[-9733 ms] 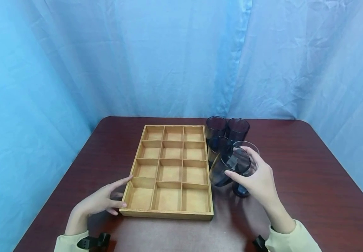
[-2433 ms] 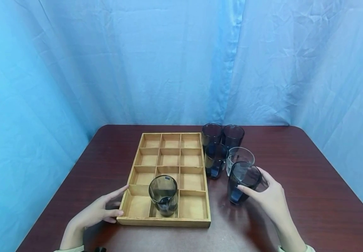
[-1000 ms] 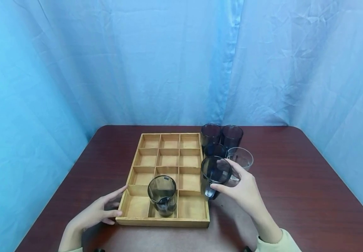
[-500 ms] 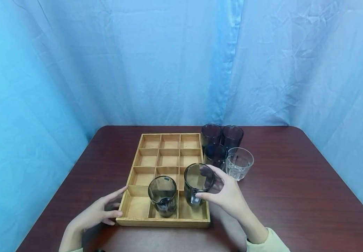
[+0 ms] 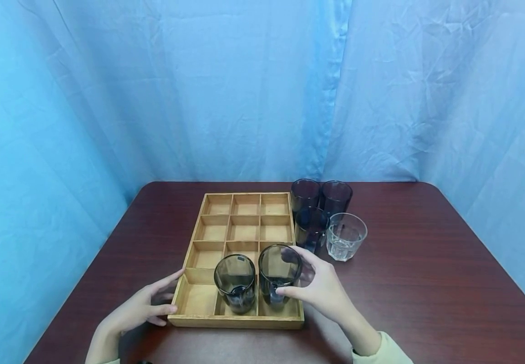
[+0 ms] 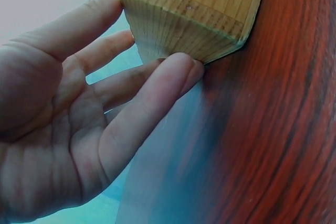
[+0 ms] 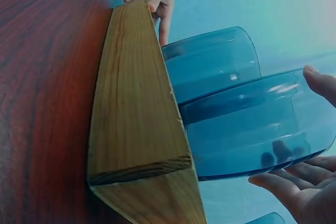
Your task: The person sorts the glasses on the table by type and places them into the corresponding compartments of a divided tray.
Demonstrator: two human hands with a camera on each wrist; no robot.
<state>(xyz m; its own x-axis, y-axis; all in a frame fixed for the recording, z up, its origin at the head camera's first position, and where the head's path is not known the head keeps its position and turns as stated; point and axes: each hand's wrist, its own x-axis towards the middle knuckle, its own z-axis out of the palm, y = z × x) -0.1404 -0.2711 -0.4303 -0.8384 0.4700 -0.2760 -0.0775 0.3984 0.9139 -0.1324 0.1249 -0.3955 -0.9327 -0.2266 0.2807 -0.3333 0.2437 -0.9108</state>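
Dark glass (image 5: 273, 275), pinched by the right hand (image 5: 325, 289), needs settling gently upright. Left hand (image 5: 137, 306), fingers spread, touches the tray (image 5: 235, 322).

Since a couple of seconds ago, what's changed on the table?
The right hand has carried a dark glass leftward from in front of the clear glass to the front right compartment of the wooden tray, and still holds it. Unchanged: the left hand against the tray, the second dark glass in the front middle compartment, and the remaining glasses.
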